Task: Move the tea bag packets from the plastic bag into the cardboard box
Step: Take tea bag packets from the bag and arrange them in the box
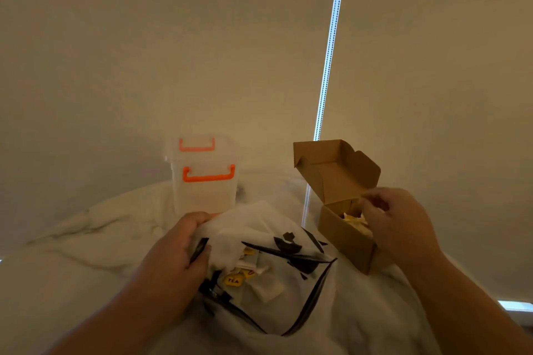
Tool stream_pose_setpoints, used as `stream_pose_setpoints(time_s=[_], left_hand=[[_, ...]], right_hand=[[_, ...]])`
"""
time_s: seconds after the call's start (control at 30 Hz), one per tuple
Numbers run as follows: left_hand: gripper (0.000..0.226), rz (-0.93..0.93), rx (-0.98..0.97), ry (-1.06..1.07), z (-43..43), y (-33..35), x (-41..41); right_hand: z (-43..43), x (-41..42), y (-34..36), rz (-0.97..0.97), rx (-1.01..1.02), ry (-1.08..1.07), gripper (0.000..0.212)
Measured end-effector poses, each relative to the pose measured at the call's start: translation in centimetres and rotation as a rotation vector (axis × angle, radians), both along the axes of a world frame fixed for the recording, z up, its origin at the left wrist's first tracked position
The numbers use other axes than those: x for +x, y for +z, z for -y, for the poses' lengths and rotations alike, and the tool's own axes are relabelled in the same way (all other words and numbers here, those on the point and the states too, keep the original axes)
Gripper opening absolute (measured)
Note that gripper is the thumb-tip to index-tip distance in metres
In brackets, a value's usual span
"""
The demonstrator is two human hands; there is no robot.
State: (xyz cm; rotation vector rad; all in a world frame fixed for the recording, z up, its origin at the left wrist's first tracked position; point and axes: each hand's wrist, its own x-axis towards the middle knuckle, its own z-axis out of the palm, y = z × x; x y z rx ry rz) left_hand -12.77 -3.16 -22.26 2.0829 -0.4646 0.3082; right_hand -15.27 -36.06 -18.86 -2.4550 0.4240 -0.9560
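Note:
A white plastic bag (259, 228) with black trim lies open on the bed in front of me. Several tea bag packets (233, 279) with yellow tags show inside it. My left hand (178, 245) grips the bag's left edge. To the right stands a brown cardboard box (343, 233) with its lid (334, 170) tipped up. A few yellow and white packets (353, 217) lie inside. My right hand (401, 219) hovers over the box's open top with curled fingers; whether it holds a packet is hidden.
A clear plastic container (204, 181) with orange handles stands behind the bag. Everything rests on rumpled white bedding (72, 253). A beige blind with a beaded cord (326, 78) hangs behind the bed.

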Motion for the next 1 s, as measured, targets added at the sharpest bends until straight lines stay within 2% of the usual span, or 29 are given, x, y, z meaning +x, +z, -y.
stream_pose_setpoints(time_s=[0.07,0.13,0.17,0.23,0.27,0.3,0.43,0.53,0.6,0.67,0.73,0.77,0.87,0.93,1.0], left_hand=[[0.043,0.038,-0.051,0.055,-0.2,0.1,0.1],[0.045,0.076,-0.099,0.072,-0.2,0.7,-0.2],[0.047,0.102,-0.128,0.063,-0.2,0.9,-0.3],[0.051,0.156,-0.193,0.057,-0.1,1.4,-1.0],[0.051,0.192,-0.218,0.071,-0.2,1.7,-1.4],[0.051,0.232,-0.225,0.088,-0.3,1.9,-1.7],[0.051,0.304,-0.105,0.145,-0.9,2.4,-2.2],[0.039,0.465,0.023,0.114,-0.9,2.8,-2.9],[0.03,0.634,0.048,0.033,-0.7,3.6,-4.0],[0.02,0.717,0.038,-0.162,-0.1,3.8,-5.0],[0.015,0.599,0.126,-0.311,0.5,3.1,-4.9],[0.011,0.506,0.206,-0.319,0.6,2.6,-4.5],[0.01,0.331,0.326,-0.163,0.8,0.9,-2.7],[0.014,0.289,0.384,0.011,0.6,0.5,-1.8],[0.022,0.284,0.577,0.137,0.5,0.0,-1.1]], right_hand=[[-3.7,-2.6,1.7,0.232,-0.046,0.226,0.008],[-8.4,-5.9,3.6,0.315,-0.141,0.479,0.01],[-10.8,-6.9,4.2,0.215,-0.168,0.626,0.014],[-14.1,-7.1,4.2,-0.266,-0.273,0.784,0.028],[-15.0,-6.2,3.4,-0.482,-0.333,0.776,0.032],[-15.3,-5.1,2.0,-0.589,-0.363,0.765,0.035],[-14.4,-2.6,-1.1,-0.538,-0.318,0.558,0.038],[-14.5,-2.2,-1.8,-0.56,-0.36,0.579,0.044],[-14.9,-1.8,-1.6,-0.595,-0.348,0.588,0.044],[-15.0,-1.3,-1.0,-0.631,-0.35,0.58,0.039],[-15.2,-1.2,-0.3,-0.719,-0.412,0.568,0.034],[-15.0,-1.3,-0.2,-0.716,-0.418,0.566,0.032],[-14.5,-1.6,-0.3,-0.666,-0.357,0.558,0.031],[-14.6,-1.5,-0.1,-0.775,-0.42,0.584,0.033],[-14.8,-1.1,-0.2,-0.84,-0.455,0.582,0.037]])
